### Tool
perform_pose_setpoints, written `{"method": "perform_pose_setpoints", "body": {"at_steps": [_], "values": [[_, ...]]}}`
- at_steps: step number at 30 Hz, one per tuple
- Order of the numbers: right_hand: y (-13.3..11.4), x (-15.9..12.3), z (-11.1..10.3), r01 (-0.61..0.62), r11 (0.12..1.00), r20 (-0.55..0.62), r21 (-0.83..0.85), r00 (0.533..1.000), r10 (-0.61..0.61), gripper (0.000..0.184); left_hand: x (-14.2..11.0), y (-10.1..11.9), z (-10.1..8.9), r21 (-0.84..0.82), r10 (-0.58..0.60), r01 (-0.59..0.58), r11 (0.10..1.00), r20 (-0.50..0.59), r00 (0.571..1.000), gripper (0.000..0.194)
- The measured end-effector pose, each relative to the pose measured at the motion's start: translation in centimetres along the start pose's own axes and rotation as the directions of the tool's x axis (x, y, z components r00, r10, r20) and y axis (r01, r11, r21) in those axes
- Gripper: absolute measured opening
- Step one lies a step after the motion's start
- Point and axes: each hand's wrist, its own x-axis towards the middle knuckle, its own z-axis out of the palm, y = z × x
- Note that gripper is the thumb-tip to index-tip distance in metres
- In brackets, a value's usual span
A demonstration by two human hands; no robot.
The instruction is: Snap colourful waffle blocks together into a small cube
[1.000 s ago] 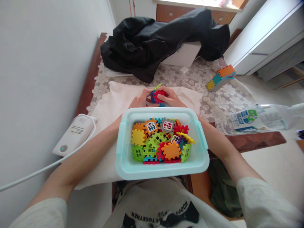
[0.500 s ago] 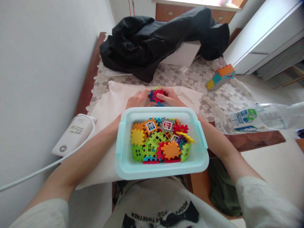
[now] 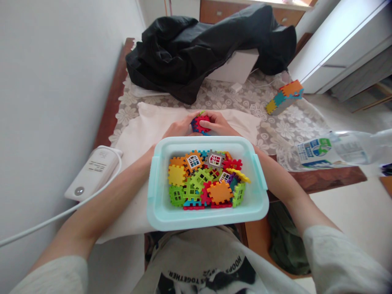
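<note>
A white device (image 3: 93,173) with a trailing cable lay beside the left forearm at the edge of a bench (image 3: 114,94). The left hand (image 3: 179,124) curled its partly hidden fingers around the left side of a small red, blue and green block build (image 3: 202,123), held above a white cloth (image 3: 131,132), just beyond a pale-blue tub (image 3: 208,222) of colorful pieces (image 3: 202,177). The right hand (image 3: 219,123) gripped the build's other side, thumb across its red face. Farther right stood a larger block build (image 3: 284,98); a clear bottle (image 3: 333,149) lay nearer.
</note>
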Motion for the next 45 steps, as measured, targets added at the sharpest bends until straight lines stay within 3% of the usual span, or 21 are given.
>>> {"method": "perform_pose_setpoints", "body": {"at_steps": [7,13,19,35,41,45], "values": [[-0.3,-0.1,0.2,-0.045,0.989,0.002,0.14,0.999,0.045,0.06,-0.3,1.5,-0.4,0.0,0.024,-0.024,1.0,0.04,0.999,0.066],[-0.1,-0.2,0.2,-0.101,0.966,0.038,0.236,0.995,0.095,0.057,-0.2,1.4,-0.3,0.023,-0.004,0.003,1.0,0.048,0.999,0.069],[0.1,-0.1,-0.3,-0.087,0.981,0.042,0.175,0.996,0.081,0.058,-0.1,1.7,-0.4,0.07,0.013,-0.018,0.997,0.07,0.997,0.071],[0.4,0.0,-0.5,-0.133,0.973,0.04,0.186,0.991,0.128,0.063,-0.2,0.9,-0.3,-0.059,0.025,-0.023,0.998,0.032,0.999,0.069],[0.5,0.1,-0.5,-0.095,0.991,0.058,0.098,0.994,0.089,0.063,-0.3,0.4,-0.3,-0.046,-0.003,0.005,0.999,0.044,0.999,0.087],[0.6,0.1,-0.4,-0.08,0.994,0.047,0.073,0.996,0.076,0.063,-0.4,0.6,-0.4,-0.049,-0.001,0.002,0.999,0.021,1.0,0.08]]}}
